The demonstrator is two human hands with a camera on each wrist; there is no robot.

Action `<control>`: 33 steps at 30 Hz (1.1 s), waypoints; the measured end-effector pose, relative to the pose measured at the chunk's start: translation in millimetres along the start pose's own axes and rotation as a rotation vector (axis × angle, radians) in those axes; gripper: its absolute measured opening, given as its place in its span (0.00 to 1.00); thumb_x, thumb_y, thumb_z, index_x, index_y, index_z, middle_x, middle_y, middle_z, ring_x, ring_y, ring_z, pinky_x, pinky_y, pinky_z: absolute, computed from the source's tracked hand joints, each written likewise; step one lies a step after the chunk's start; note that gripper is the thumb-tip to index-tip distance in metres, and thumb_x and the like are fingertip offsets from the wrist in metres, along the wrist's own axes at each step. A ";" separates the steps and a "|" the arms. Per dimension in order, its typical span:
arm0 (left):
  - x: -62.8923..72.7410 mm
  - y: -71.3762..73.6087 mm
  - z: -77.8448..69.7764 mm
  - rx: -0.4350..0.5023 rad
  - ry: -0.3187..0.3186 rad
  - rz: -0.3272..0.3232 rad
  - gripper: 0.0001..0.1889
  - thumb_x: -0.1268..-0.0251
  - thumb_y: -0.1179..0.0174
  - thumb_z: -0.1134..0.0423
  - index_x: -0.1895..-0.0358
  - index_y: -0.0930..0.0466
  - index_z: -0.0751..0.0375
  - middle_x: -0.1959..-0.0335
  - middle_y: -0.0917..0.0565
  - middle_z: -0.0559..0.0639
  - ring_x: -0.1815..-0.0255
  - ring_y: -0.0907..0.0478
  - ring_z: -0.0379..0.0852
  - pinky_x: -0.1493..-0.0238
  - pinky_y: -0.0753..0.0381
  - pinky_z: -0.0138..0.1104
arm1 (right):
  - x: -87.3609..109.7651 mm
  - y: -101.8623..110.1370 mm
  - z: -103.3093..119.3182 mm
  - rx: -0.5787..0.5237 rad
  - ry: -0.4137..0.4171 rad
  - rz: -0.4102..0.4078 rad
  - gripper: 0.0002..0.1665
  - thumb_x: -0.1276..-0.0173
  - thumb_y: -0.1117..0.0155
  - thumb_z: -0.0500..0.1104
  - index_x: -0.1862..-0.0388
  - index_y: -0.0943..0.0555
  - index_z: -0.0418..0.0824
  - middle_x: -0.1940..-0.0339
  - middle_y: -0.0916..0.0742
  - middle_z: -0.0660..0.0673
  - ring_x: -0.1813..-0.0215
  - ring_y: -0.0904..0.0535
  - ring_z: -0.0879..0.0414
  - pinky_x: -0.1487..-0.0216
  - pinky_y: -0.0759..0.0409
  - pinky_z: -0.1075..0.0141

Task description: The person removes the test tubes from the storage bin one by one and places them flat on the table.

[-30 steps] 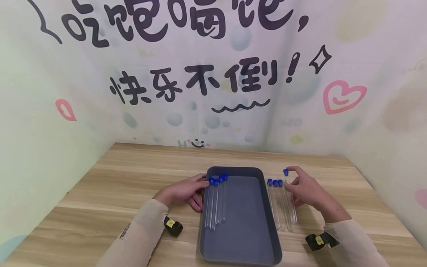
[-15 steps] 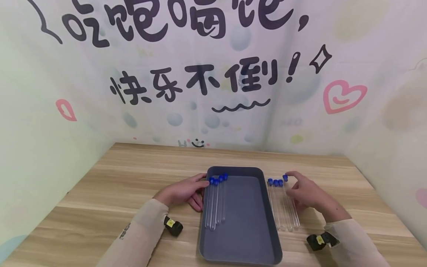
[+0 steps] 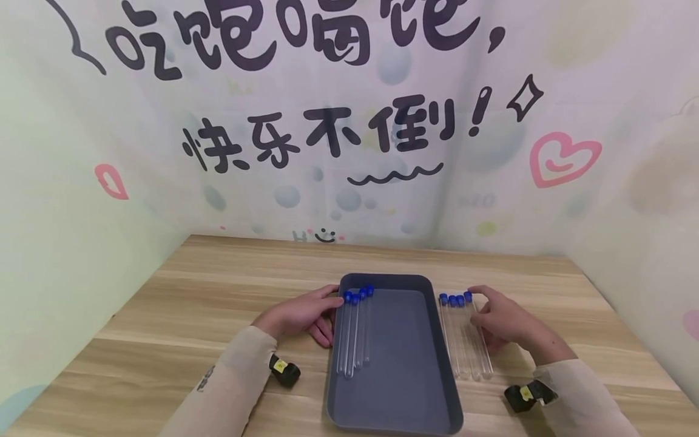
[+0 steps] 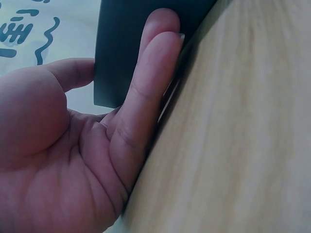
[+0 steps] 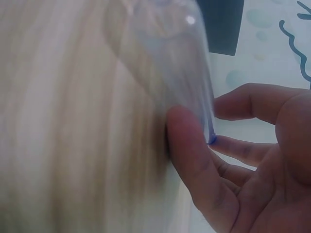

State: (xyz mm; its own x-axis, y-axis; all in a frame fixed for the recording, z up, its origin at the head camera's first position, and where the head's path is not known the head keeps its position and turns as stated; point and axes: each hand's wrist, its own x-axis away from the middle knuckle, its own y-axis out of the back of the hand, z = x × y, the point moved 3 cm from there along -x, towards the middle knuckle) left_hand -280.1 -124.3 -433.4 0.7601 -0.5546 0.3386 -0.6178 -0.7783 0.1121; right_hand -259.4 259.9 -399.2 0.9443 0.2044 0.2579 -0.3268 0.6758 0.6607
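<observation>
A shallow grey tray (image 3: pixel 404 364) lies on the table, with several blue-capped clear test tubes (image 3: pixel 356 340) side by side along its left inner wall. My left hand (image 3: pixel 303 315) grips the tray's left rim, thumb over the edge and fingers along the outer wall (image 4: pixel 116 63). Right of the tray, several more capped tubes (image 3: pixel 454 340) form a row on the table. Outermost in that row is a tube (image 3: pixel 483 352) that my right hand (image 3: pixel 505 318) holds from its right side, index fingertip at the blue cap (image 3: pixel 468 296) and thumb on the glass. In the right wrist view the tubes (image 5: pixel 180 53) overlap.
The wood-grain table (image 3: pixel 218 267) runs back to a printed cloth (image 3: pixel 273 200) with black lettering. Pale walls stand at both sides. Each forearm wears a black wrist camera (image 3: pixel 284 370) near the table surface.
The rightmost tube has come down into line with the others, its cap now about level with theirs. My right hand has lowered slightly with it. My left hand stays on the tray.
</observation>
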 end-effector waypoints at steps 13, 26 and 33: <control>0.1 -0.4 -1.2 0.004 0.001 -0.005 0.29 0.19 0.56 0.51 0.20 0.50 0.44 0.62 0.20 0.62 0.75 0.15 0.48 0.69 0.10 0.44 | -0.1 -1.5 -0.1 -0.006 -0.002 0.010 0.42 0.33 0.41 0.35 0.23 0.46 0.33 0.75 0.20 0.41 0.79 0.21 0.52 0.77 0.13 0.57; 0.7 0.0 -1.9 0.006 0.000 -0.003 0.29 0.19 0.56 0.51 0.20 0.51 0.43 0.63 0.19 0.62 0.75 0.16 0.47 0.69 0.10 0.44 | 0.0 -0.1 4.1 0.018 0.038 -0.031 0.39 0.32 0.42 0.35 0.25 0.43 0.30 0.77 0.20 0.42 0.79 0.21 0.53 0.78 0.14 0.57; 1.3 -0.8 -2.2 0.003 0.000 -0.006 0.29 0.19 0.56 0.51 0.20 0.50 0.43 0.63 0.19 0.62 0.75 0.15 0.47 0.69 0.10 0.44 | -0.6 0.6 8.5 0.083 0.062 -0.112 0.34 0.29 0.42 0.40 0.27 0.37 0.32 0.78 0.21 0.44 0.82 0.26 0.54 0.80 0.23 0.62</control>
State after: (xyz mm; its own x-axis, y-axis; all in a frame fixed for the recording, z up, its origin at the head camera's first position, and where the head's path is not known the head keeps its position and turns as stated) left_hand -279.1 -123.8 -431.0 0.7636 -0.5501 0.3381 -0.6128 -0.7824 0.1110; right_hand -260.5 254.2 -392.9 0.9748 0.1759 0.1369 -0.2187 0.6364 0.7397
